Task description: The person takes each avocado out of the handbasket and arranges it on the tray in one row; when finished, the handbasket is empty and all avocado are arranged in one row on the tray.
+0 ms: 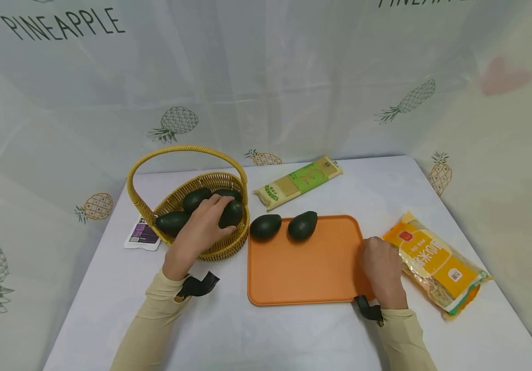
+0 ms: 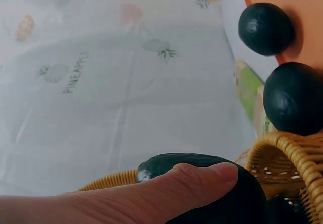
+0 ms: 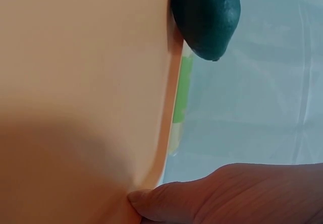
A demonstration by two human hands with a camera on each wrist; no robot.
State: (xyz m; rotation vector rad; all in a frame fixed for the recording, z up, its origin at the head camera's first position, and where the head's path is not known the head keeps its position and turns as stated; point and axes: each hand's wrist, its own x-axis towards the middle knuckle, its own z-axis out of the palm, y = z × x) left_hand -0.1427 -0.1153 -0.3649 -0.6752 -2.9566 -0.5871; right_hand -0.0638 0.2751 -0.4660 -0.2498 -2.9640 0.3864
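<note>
In the head view my left hand (image 1: 204, 224) reaches into a yellow wicker basket (image 1: 224, 252) and grips a dark green avocado (image 1: 232, 213). The left wrist view shows the thumb laid across that avocado (image 2: 222, 204); the other fingers are hidden. Several more avocados, one of them at the basket's left (image 1: 171, 223), lie in the basket. An orange tray (image 1: 308, 273) stands right of it, with two avocados along its far edge, one at the corner (image 1: 265, 227) and another beside it (image 1: 302, 225). My right hand (image 1: 382, 265) pinches the tray's right rim, thumb on the inside.
A green and tan noodle packet (image 1: 298, 182) lies behind the tray. To the right is a yellow bag of grain (image 1: 437, 263). A purple and white packet (image 1: 143, 236) sits partly behind the basket, whose tall handle (image 1: 187, 148) arches above it. A pineapple-print curtain (image 1: 284, 77) hangs behind.
</note>
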